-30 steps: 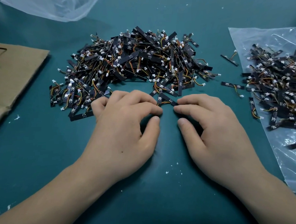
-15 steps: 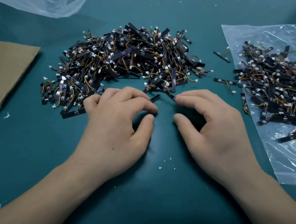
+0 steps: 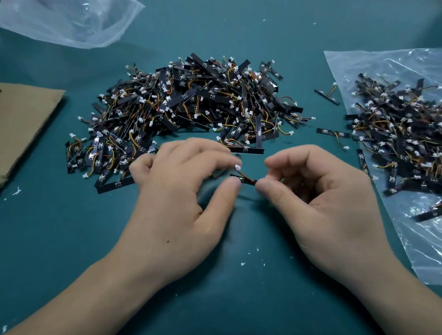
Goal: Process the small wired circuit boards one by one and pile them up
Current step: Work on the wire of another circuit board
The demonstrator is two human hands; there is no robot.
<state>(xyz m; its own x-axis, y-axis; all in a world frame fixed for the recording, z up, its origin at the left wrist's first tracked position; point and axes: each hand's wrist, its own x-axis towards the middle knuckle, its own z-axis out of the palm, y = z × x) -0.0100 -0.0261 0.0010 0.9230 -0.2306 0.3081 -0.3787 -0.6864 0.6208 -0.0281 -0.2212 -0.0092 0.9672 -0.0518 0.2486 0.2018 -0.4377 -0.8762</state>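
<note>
A small black circuit board (image 3: 243,179) with a red wire and a white connector is held between my two hands just above the green mat. My left hand (image 3: 182,201) pinches its left end with thumb and fingers. My right hand (image 3: 322,208) pinches its right end the same way. Behind my hands lies a large heap of wired boards (image 3: 192,109). A second heap (image 3: 406,136) rests on a clear plastic sheet (image 3: 436,245) at the right.
A few loose boards (image 3: 333,133) lie between the two heaps. A crumpled clear bag (image 3: 64,13) sits at the back left and brown cardboard (image 3: 15,120) at the left edge. White crumbs dot the green mat (image 3: 57,235).
Both hands have drawn back from the edge of the big heap and lifted slightly, and one board with its wire now shows pinched between them.
</note>
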